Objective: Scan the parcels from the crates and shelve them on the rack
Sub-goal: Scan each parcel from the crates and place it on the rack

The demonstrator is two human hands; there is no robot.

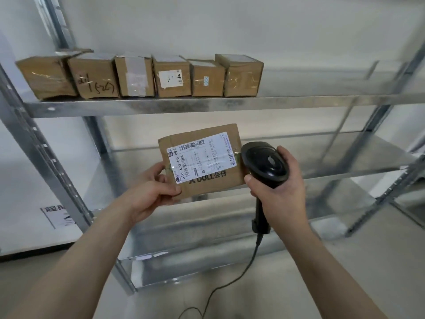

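Note:
My left hand (pixel 151 188) grips the lower left corner of a brown cardboard parcel (pixel 213 180), held up with its white shipping label (pixel 200 155) facing me. In my right hand (pixel 279 192) is a black corded barcode scanner (pixel 265 163), its head right beside the parcel's right edge. Both are in front of the metal rack (pixel 184 104). Several brown parcels (pixel 142 75) stand in a row on the left part of the upper shelf.
The rack's middle shelf (pixel 345 157) and lower shelves show bare metal. The upper shelf is bare to the right of the row. Slotted uprights (pixel 46 162) stand at left and right. The scanner's cable (pixel 230 282) trails down to the floor. A white wall is behind.

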